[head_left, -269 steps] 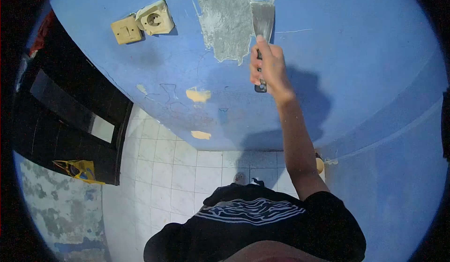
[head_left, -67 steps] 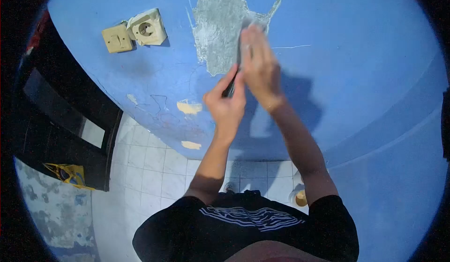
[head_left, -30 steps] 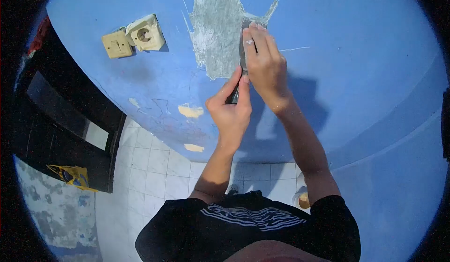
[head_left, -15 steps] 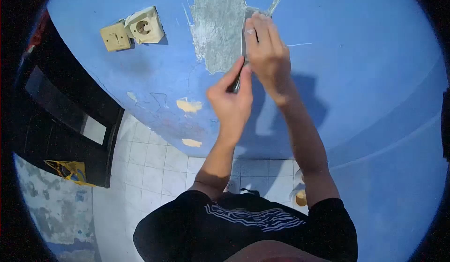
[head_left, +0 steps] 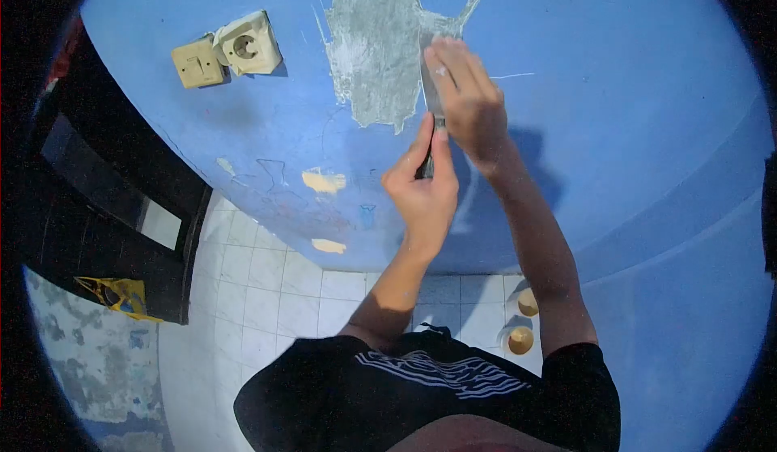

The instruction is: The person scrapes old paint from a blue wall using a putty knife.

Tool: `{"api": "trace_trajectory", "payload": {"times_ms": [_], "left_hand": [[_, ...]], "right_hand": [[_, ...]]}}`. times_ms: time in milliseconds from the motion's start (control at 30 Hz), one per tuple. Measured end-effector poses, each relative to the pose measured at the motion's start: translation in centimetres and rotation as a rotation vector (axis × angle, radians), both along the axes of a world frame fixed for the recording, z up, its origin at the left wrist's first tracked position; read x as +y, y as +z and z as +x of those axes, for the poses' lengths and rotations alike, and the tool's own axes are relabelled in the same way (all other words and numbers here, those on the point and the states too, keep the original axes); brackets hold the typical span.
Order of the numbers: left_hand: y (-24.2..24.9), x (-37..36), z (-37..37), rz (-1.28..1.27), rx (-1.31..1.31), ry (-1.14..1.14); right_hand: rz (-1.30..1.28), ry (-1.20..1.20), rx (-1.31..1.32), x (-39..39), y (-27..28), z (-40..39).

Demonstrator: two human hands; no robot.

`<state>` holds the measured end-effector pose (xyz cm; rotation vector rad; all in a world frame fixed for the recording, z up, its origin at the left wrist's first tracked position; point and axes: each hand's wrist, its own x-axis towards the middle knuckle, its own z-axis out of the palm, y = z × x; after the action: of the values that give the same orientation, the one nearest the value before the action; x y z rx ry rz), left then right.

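Observation:
A metal scraper (head_left: 430, 96) lies flat against the blue wall (head_left: 615, 88) at the right edge of a bare grey patch (head_left: 376, 47) where the paint is gone. My left hand (head_left: 421, 193) is closed around the scraper's dark handle from below. My right hand (head_left: 465, 100) presses its fingers onto the blade from above and hides most of it. Both arms reach up from my black shirt.
A cream switch (head_left: 197, 62) and a loose socket (head_left: 247, 42) hang on the wall at upper left. Small tan chips (head_left: 324, 182) mark the lower wall. A dark door (head_left: 105, 201) stands at left. Two small round containers (head_left: 522, 339) sit on the white tiled floor (head_left: 267, 290).
Nine seconds ago only my right hand held the scraper. Now both hands work it, and over the last second they have shifted slightly right and down along the patch's edge.

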<state>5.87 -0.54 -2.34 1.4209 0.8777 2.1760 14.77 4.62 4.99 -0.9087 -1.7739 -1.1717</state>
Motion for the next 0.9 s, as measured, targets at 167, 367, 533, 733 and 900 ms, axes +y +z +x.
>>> {"api": "trace_trajectory", "payload": {"times_ms": [167, 367, 533, 733, 900], "left_hand": [[3.2, -1.2, -0.6, -0.207, -0.04, -0.121], [2.2, -0.6, -4.4, -0.142, 0.051, -0.085], [4.4, 0.5, -6.0, -0.128, 0.169, -0.068], [6.5, 0.1, -10.3, -0.2, 0.369, -0.049], [8.0, 1.5, -11.6, -0.115, 0.511, -0.001]], "right_hand": [[0.03, 0.077, 0.009, 0.2, 1.9, 0.3], [0.04, -0.012, 0.097, 0.6, -1.2, -2.3], [0.1, -0.119, 0.208, 0.8, 0.5, -4.2], [0.086, -0.104, 0.248, 1.3, -0.7, -6.6], [0.088, -0.235, 0.312, 1.7, 0.7, -7.8]]}}
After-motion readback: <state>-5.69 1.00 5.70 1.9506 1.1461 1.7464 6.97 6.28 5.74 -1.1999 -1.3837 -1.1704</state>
